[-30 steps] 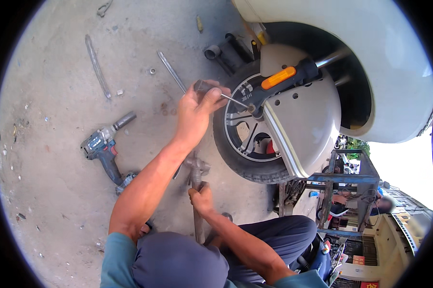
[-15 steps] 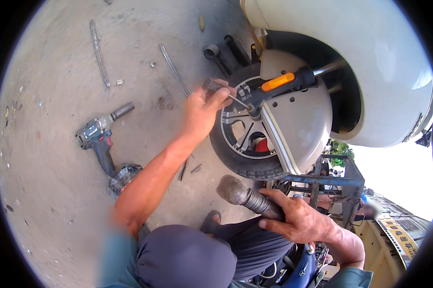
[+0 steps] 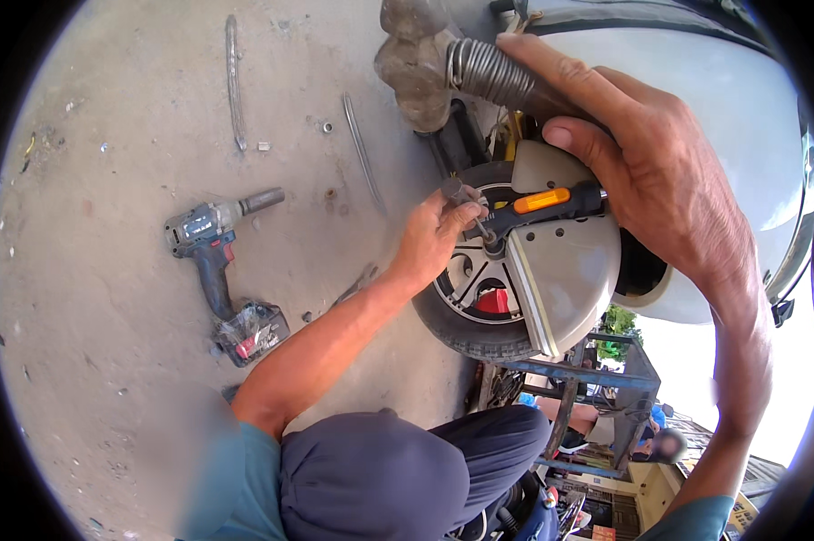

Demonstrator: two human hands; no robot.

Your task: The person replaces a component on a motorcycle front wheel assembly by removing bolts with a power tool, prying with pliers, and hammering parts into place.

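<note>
In my raised right hand [image 3: 668, 167] is a hammer with a worn metal head [image 3: 416, 68] and wire wound round the neck of its handle. The hammer is high, above the far side of the wheel. My left hand [image 3: 434, 236] closes round a thin-shafted metal tool with a thick round end [image 3: 453, 188]. Its shaft points at the hub of a spoked wheel with a black tyre [image 3: 466, 335]. Beside the hub runs a black fork leg with an orange reflector [image 3: 542, 200]. A grey fender [image 3: 569, 284] covers part of the wheel.
A cordless impact wrench [image 3: 206, 243] lies on the concrete floor to the left. Two metal bars [image 3: 234, 81] and a small ring [image 3: 328, 128] lie farther off. The white vehicle body [image 3: 659, 68] stands at the far right. A blue metal frame [image 3: 587, 371] is behind the wheel.
My right hand has lifted the hammer from near my knees to high over the wheel. My left hand still grips the thin-shafted tool near the hub. The whole view has shifted.
</note>
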